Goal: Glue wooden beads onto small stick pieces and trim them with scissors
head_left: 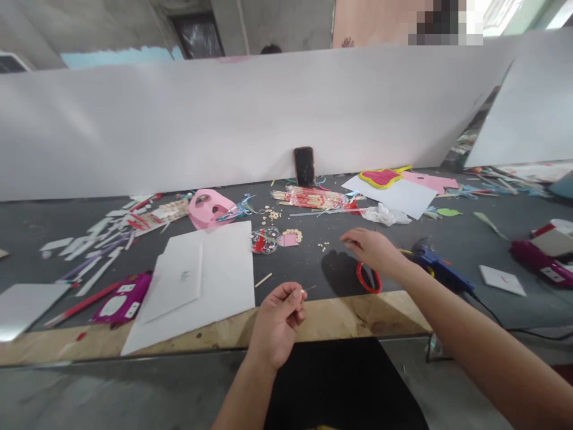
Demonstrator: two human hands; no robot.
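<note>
Near the table's front edge my left hand (281, 316) is closed, pinching a small pale piece with a thin, needle-like sliver (310, 288) sticking out to the right. Higher up and to the right, my right hand (373, 249) hovers above the dark table, its fingertips pressed together; whatever is between them is too small to make out. Red-handled scissors (369, 279) lie just below that wrist. Between the hands are small pale bits (323, 245), a pink square edged with pale pieces (290, 239) and a round clear container of mixed beads (265, 240).
A blue glue gun (441, 267) with a cord lies at right. White boards (224, 269) and a magenta box (122, 298) are at left. Behind stand a phone (305, 167), bundled sticks (313, 197), a crumpled plastic bag (385, 215) and a tall white panel (201, 119).
</note>
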